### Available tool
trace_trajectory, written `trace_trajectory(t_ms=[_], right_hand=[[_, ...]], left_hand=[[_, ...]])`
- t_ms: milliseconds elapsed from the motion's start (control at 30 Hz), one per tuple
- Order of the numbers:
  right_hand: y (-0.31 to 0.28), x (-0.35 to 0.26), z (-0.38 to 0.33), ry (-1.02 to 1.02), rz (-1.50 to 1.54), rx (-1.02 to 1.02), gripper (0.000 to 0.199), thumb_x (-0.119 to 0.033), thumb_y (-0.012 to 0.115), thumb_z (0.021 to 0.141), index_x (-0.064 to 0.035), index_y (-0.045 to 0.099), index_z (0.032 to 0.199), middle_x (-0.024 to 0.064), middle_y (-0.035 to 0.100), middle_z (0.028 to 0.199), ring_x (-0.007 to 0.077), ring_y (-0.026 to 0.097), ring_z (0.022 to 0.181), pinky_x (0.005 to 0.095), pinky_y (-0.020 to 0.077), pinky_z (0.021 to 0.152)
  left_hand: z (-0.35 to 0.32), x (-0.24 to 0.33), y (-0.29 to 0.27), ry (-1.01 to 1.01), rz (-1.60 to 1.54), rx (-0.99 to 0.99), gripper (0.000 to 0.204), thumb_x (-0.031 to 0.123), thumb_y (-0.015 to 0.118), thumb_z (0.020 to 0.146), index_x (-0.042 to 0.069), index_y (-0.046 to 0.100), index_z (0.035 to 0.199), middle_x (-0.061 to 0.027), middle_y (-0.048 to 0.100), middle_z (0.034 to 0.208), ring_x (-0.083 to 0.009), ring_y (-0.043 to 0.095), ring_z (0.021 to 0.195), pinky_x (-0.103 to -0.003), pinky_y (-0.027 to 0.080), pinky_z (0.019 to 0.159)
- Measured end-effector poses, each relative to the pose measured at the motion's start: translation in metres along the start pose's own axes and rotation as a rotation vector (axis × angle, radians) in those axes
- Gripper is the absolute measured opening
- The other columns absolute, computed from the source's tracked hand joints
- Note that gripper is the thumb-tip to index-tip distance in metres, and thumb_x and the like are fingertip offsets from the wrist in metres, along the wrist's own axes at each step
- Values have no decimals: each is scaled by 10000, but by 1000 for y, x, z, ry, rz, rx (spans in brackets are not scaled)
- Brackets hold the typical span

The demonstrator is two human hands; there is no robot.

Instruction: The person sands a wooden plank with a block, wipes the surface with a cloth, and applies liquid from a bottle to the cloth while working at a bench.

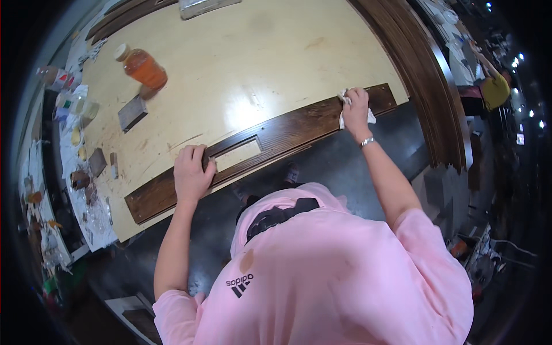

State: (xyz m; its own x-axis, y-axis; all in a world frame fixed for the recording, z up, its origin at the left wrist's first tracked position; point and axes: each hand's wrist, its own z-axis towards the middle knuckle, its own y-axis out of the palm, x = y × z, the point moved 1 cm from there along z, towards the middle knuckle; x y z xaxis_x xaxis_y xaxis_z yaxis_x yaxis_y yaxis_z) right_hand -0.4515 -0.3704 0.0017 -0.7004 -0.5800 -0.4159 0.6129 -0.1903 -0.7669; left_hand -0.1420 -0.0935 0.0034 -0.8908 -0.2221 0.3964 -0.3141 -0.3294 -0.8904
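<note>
A long dark-brown wooden board (299, 127) with a rectangular cut-out lies along the near edge of the pale table. My left hand (192, 174) is closed on the board just left of the cut-out, its thumb on the near side and its fingers over the far edge. Toward the board's right end, my right hand (356, 112) presses a crumpled white cloth (369, 119) against the wood. Part of that cloth is hidden under the fingers and palm.
On the pale table (230, 63) stand a bottle of orange liquid (145, 69) and a grey block (132, 112). Bottles, a dark-stained cup (80, 179) and small blocks crowd the left side. Dark mouldings (422, 86) run along the right. Another person (493, 92) is at far right.
</note>
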Motion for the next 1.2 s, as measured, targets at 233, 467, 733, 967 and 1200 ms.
trace_trajectory(t_ms=[233, 467, 733, 967, 1200], right_hand=[[7, -15, -12, -265, 265, -117, 236, 106, 528, 673, -3, 615, 864, 174, 583, 953, 387, 529, 902, 460, 452, 859], [11, 20, 7, 45, 266, -158, 169, 11, 625, 788, 7, 692, 943, 124, 671, 945, 314, 613, 880, 380, 493, 782], [9, -99, -26, 842, 1911, -679, 281, -106, 573, 979, 36, 570, 1222, 147, 700, 1084, 218, 720, 929, 334, 606, 799], [5, -105, 0, 776, 1717, -727, 244, -163, 543, 1006, 18, 620, 1150, 76, 700, 1009, 140, 688, 845, 270, 567, 728], [8, -98, 6, 674, 1574, -811, 387, -312, 565, 1012, -28, 556, 1275, 26, 667, 1094, 124, 657, 976, 274, 560, 800]], left_hand=[[2, 5, -4, -23, -7, -36, 318, 175, 654, 817, 64, 607, 1111, -129, 585, 1046, -336, 584, 987, -429, 478, 862], [-3, -4, 2, 15, 10, -38, 312, 165, 653, 819, 62, 605, 1109, -133, 586, 1030, -336, 582, 988, -427, 478, 856], [21, 78, 4, -169, -572, 97, 517, 217, 650, 908, -13, 512, 1350, -179, 603, 1260, -291, 581, 1156, -407, 448, 1002], [22, 128, 11, -663, -1150, -28, 204, 80, 646, 945, -29, 643, 1118, -12, 670, 957, -53, 603, 815, -222, 495, 728], [24, 117, 4, -556, -1061, 278, 158, 29, 633, 944, -48, 661, 1079, -14, 672, 947, -59, 578, 819, -227, 478, 736]])
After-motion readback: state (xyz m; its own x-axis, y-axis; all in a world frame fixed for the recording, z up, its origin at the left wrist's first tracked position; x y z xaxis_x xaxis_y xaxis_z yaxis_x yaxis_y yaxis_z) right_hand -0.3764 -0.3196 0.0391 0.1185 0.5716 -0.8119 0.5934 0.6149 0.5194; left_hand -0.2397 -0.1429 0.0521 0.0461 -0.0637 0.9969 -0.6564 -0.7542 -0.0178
